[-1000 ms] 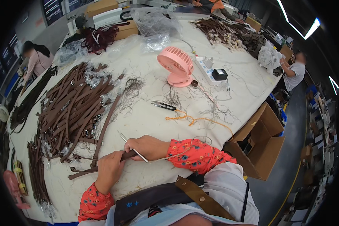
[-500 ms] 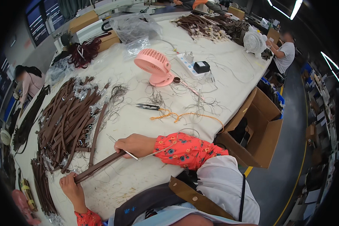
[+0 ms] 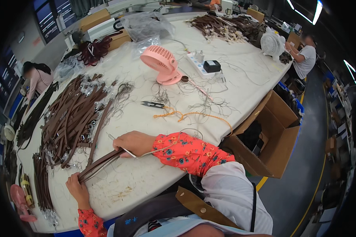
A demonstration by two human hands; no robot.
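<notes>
Brown leather straps (image 3: pixel 101 166) stretch between my hands over the near left of the white table. My left hand (image 3: pixel 78 189) is closed around their lower left end. At the upper end, my right hand (image 3: pixel 135 143) is closed on them too, and a slim pale pen-like tool (image 3: pixel 129 153) sticks out of its grip. A thin cord (image 3: pixel 156 151) runs by the right wrist and over the red flowered sleeve. Beyond my hands lies a large pile of brown straps with metal buckles (image 3: pixel 69 122), with a single strap (image 3: pixel 100 132) along its right side.
Thread snips (image 3: pixel 152 104) lie by an orange cord (image 3: pixel 194 113) amid loose threads. Farther off are a pink fan (image 3: pixel 162 65) and a power strip (image 3: pixel 200 65). An open cardboard box (image 3: pixel 271 134) stands beyond the table's right edge. Co-workers (image 3: pixel 306 59) are at the far side.
The straps between my hands have fanned apart slightly, showing several edges. Both hands keep their grip, and the pen-like tool stays in the right one. The view has shifted a little.
</notes>
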